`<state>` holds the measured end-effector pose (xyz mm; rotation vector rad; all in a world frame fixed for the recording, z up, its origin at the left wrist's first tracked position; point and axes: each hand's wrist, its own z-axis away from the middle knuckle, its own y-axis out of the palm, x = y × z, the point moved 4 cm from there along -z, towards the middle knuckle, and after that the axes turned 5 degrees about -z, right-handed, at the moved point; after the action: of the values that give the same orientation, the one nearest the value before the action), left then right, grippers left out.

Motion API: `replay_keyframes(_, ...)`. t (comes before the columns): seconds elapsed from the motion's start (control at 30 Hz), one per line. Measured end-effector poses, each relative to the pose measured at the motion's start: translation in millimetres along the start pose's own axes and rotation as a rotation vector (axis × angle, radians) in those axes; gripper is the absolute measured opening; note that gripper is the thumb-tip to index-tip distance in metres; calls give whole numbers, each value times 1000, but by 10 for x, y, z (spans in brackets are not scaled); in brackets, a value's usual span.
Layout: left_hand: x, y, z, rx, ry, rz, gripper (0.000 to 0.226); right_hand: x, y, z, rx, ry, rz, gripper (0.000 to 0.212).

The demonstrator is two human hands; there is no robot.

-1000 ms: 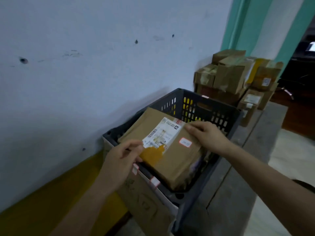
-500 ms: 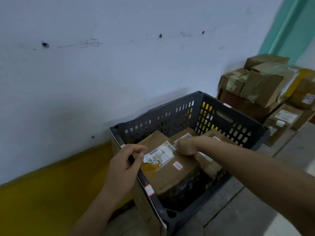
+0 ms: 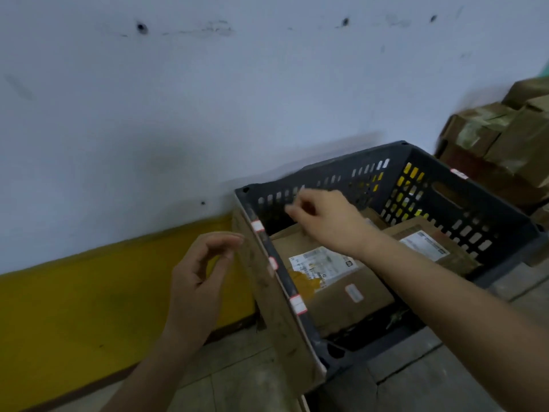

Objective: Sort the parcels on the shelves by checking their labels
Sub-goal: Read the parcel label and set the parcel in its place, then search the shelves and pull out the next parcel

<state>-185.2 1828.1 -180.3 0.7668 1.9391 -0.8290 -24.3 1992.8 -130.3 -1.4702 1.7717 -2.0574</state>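
At the lower left of the frame the left hand (image 3: 199,281) hangs free, fingers loosely curled round nothing, just beside a cardboard sheet (image 3: 276,322) that leans on the near side of the crate (image 3: 326,173). In the middle, the right hand (image 3: 329,221) reaches over the crate's upper-left corner. Its fingers are bent but blurred, so I cannot tell if they pinch anything. Below its wrist a brown parcel (image 3: 356,295) lies flat inside the crate, white label (image 3: 320,261) facing up. A second parcel (image 3: 430,230) lies beside it, toward the right. More boxes (image 3: 499,138) are stacked at the right edge.

This looks like the label-checking step. Next, one parcel needs a firm two-handed hold to lift it clear of the crate wall.
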Motion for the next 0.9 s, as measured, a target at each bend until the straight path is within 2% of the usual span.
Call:
replay_keyframes(0.07,71,-323,75,-94,-98,38,19,574,148,24,-6,-122,-401,30)
replay_keyframes(0.13,150,-710,188,-195,-169,82,21,1073,467,38,84,-212,-507,30)
replay_keyframes(0.33,343,-2220,930,-509,-296,84,21,2333,1730,89,483,-289,-523,25)
replay_keyframes(0.47,384,-3331,1797,-748,-380,44,19,3268,2634,327,716,-365,-492,22)
replay_keyframes(0.63,196,-4642,3089,-1078,-447,-16,19,4573,3806,1016,945,-494,-646,26)
replay_keyframes(0.73,-20,-5230,3904,-1281,-461,-60,17,5219,4387,1524,1032,-589,-691,26)
replay_keyframes(0.9,-306,-5681,5029,-1615,-435,-112,17,6047,5234,2392,1298,-560,-718,29)
